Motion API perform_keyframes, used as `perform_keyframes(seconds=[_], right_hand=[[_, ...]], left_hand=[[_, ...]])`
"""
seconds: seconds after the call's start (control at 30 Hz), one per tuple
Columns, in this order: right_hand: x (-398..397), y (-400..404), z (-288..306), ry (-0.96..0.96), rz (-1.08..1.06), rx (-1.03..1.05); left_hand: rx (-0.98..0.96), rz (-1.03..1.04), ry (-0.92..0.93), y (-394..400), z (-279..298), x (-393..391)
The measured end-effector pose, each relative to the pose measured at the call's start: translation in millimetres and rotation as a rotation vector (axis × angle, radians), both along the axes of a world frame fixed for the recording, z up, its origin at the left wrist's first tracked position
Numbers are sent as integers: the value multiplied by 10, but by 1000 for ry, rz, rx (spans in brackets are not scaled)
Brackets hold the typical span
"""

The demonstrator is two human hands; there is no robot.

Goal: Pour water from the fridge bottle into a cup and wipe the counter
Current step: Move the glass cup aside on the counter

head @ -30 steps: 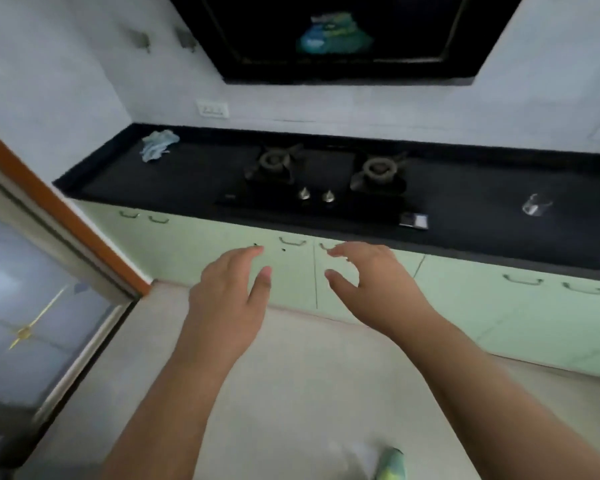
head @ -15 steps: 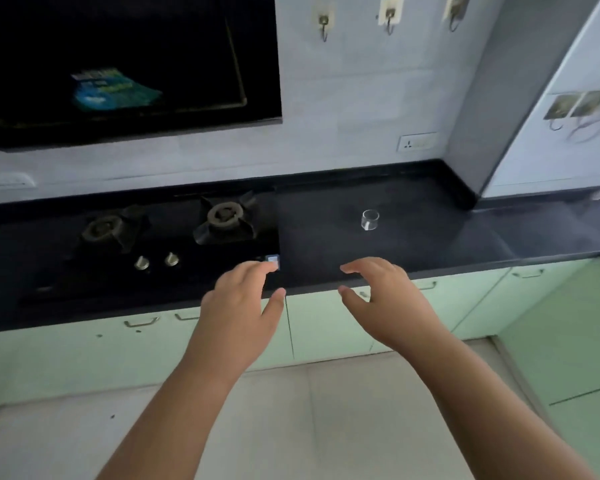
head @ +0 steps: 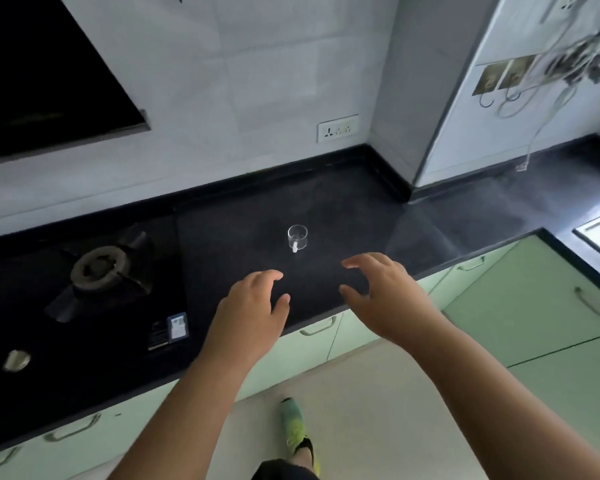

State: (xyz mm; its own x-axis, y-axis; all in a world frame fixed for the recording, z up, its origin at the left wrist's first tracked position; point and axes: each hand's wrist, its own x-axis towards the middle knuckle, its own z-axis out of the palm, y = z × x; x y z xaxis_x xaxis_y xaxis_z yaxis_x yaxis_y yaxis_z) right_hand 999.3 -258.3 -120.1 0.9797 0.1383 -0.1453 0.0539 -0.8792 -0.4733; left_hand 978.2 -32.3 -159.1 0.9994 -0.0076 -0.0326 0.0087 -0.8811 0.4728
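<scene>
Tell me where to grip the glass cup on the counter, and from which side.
Grip the glass cup around its side wall, coming from the front right with the right hand, which is open and nearest. The cup stands upright and alone on the black counter, and its small handle faces the person, so probably wrap beside it.
</scene>
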Motion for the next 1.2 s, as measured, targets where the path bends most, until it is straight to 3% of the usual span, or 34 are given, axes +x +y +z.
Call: perform_keyframes(seconds=[0.27,0.47,0.6,0.77,1.2], right_hand=[[1298,-226,-385,87,-17,-3],[2096,-345,-853,219,88,37],[2641,-299,-1139,314,236,72],[3161,-70,-1541,379,399,100],[3720,619,-2163,387,525,-7]], left_hand=[[35,1,204,-272,-463,1517],[-7,179,357,-351,-862,2107],[-158,380,475,-510,-1149,2192],[-312,600,475,-694,-1527,2367],[-573,658,380,-463,-2019,2687]])
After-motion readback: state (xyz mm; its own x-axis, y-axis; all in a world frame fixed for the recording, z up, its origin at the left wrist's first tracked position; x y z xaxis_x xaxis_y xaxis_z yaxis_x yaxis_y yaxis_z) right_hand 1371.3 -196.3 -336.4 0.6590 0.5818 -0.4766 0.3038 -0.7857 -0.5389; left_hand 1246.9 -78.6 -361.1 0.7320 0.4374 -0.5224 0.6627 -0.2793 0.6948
